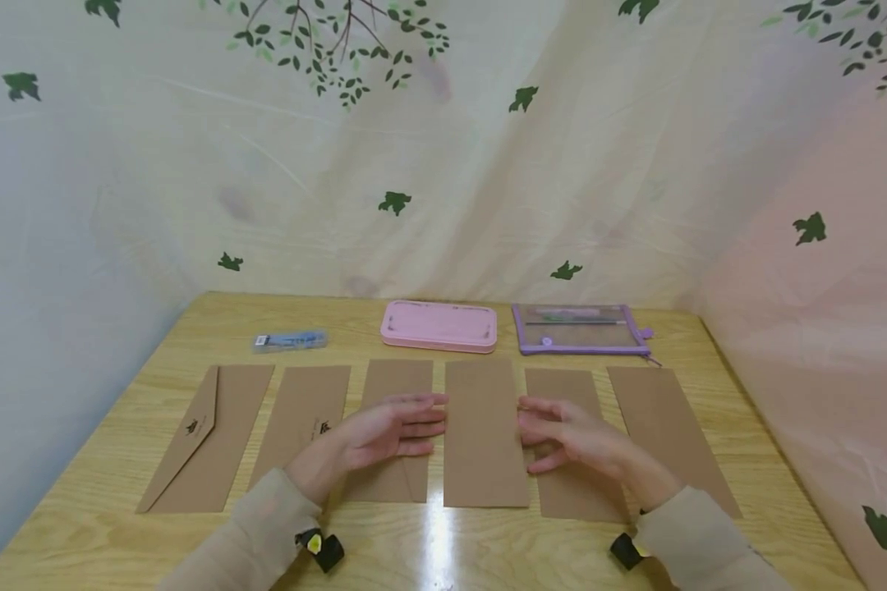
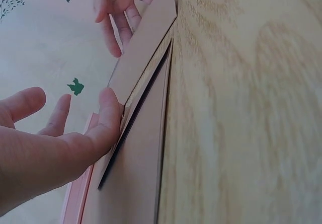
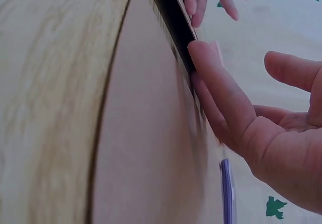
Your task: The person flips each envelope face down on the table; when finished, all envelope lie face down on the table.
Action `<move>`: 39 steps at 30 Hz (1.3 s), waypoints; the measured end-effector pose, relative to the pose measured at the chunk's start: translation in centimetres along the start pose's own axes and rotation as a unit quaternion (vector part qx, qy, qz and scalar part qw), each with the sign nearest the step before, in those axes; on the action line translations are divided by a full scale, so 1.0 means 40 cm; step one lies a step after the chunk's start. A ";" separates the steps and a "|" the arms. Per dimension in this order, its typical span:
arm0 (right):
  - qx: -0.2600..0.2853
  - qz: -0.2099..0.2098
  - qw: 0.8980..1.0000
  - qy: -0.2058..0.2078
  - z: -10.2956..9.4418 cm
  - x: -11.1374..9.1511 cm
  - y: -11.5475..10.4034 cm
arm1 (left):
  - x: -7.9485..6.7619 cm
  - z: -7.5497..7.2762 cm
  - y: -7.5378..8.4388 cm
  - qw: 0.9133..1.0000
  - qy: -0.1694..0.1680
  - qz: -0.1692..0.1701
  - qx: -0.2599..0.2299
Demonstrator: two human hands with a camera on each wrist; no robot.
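Several brown paper envelopes lie in a row on the wooden table. Both hands flank the plain envelope (image 1: 484,443) in the middle, fingertips right at its two long edges. My left hand (image 1: 395,427), palm facing inward and fingers extended, is over the envelope (image 1: 399,377) left of it. Over the envelope (image 1: 582,502) on the other side is my right hand (image 1: 576,435), its fingers likewise extended and a little spread. In the left wrist view, an envelope flap (image 2: 143,95) stands slightly raised beside the left fingers. The right wrist view shows the right fingertips (image 3: 204,53) by an envelope's edge.
Behind the row are a clear case with blue contents (image 1: 291,341), a pink pencil tin (image 1: 439,326) and a purple-edged zip pouch (image 1: 582,336) holding pens. More envelopes lie at far left (image 1: 225,460), inner left (image 1: 303,394) and far right (image 1: 673,435). Patterned curtains (image 1: 458,164) surround the table.
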State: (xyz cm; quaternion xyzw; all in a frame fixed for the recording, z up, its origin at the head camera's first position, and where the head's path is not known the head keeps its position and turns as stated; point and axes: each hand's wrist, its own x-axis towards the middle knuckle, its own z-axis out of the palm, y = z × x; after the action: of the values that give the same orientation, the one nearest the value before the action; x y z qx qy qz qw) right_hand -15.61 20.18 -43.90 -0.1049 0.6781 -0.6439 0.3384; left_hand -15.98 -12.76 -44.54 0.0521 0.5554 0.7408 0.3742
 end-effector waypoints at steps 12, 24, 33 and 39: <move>0.013 -0.004 1.000 -0.011 -0.009 -0.016 -0.006 | -0.001 -0.001 0.001 1.000 -0.001 0.003 0.001; 0.027 -0.005 0.999 -0.023 -0.018 -0.017 0.000 | -0.002 -0.002 0.001 1.000 -0.002 0.003 -0.002; 0.011 -0.016 1.000 -0.019 -0.021 -0.021 -0.015 | -0.012 -0.004 -0.006 1.000 -0.014 0.007 -0.009; -0.002 -0.025 0.999 -0.028 -0.023 -0.013 -0.041 | -0.054 -0.025 0.004 0.999 -0.028 0.020 -0.017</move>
State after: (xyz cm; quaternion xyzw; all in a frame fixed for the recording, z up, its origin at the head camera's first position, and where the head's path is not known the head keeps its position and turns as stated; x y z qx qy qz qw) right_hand -16.27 20.98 -42.23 -0.1406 0.6669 -0.6478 0.3404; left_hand -15.02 -14.87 -44.04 0.0781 0.5310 0.7555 0.3757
